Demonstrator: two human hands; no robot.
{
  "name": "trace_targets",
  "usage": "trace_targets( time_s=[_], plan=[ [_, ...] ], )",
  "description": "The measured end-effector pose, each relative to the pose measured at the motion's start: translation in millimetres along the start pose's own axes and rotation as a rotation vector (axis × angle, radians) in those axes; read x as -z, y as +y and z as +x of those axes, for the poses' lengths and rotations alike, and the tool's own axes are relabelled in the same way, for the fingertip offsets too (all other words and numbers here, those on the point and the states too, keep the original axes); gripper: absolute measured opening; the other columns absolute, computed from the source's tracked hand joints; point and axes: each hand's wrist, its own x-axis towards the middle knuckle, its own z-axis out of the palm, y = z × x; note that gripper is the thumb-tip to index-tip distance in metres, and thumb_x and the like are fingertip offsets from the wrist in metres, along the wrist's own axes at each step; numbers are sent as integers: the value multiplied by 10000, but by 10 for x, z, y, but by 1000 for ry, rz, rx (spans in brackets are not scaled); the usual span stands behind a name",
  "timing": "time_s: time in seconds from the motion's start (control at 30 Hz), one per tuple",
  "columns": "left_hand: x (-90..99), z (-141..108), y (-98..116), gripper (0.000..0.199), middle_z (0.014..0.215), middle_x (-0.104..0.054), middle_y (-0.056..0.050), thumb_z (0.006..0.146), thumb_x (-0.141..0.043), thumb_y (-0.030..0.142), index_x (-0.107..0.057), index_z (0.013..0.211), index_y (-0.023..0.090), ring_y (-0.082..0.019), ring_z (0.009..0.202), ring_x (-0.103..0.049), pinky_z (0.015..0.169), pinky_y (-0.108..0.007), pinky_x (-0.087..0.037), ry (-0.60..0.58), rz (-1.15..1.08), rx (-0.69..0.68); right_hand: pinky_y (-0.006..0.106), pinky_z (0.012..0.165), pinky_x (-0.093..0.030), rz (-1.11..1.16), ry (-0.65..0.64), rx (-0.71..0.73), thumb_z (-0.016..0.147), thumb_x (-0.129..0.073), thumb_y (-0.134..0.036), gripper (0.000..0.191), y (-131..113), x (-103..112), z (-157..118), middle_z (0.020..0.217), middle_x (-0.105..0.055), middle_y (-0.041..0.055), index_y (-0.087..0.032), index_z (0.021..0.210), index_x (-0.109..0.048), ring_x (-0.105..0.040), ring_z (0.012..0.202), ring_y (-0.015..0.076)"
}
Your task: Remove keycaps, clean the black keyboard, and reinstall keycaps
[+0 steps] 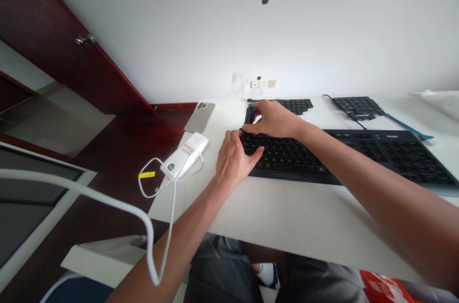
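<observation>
Black object (250, 114) under the right hand (274, 120) is too hidden to name.

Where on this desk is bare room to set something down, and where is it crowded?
Widest: the white desk in front of the black keyboard. Smaller: between the phone and the black key panel behind the keyboard. Crowded: around the white power bank and its cable.
</observation>
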Motion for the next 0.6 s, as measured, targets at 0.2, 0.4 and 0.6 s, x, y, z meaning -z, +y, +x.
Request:
trace_targets(
  time_s=[0.2,0.4,0.6],
  plan=[
    [-3,-7,1,470,1108,-603,-94,862,-807,417,-478,1127,211,-305,1087,-673,939,-468,-587,4,-4,15,364,728,-533,13,3,16,757,-771,-290,121,11,-11,-5,765,-753,46,-192,782,-704,-717,757,237],
    [17,-10,1,460,1116,-593,-85,867,-801,403,-474,1137,225,-295,1072,-673,936,-460,-587,3,-14,-2,392,686,-643,325,-46,-166,764,-848,-295,230,196,-31,52,777,-757,76,-192,793,-645,-760,690,243],
    [23,-13,-4,469,1125,-586,-82,871,-798,406,-463,1150,233,-288,1080,-661,944,-451,-575,2,-10,-18,425,797,-711,722,-120,-195,749,-933,-361,399,475,-10,109,836,-741,60,-213,957,-625,-769,747,232]
  ],
)
